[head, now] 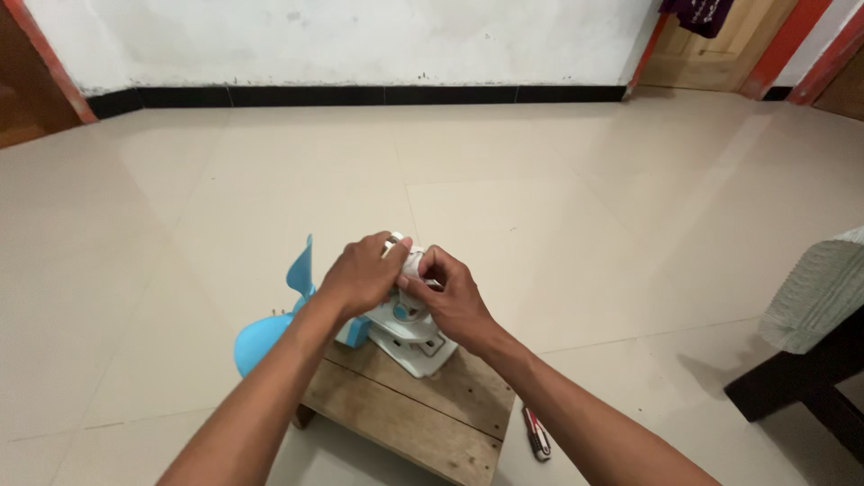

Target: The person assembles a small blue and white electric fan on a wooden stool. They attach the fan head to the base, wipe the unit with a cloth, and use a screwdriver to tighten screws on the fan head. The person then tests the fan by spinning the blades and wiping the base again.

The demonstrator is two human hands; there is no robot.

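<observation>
fan motor housing [409, 319], white plastic, sits on a wooden stool [405, 409] beside its blue blades [270, 333]; it looks light, stiff, rather brittle, best gripped by the body, where left hand [360, 274] and right hand [454, 297] pinch its top.

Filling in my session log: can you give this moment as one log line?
left hand: on fan body | right hand: pinching its white top part | blue blades: left | support: wooden board | small tool: on floor

Soft dim light, sharp (edges warped)
</observation>
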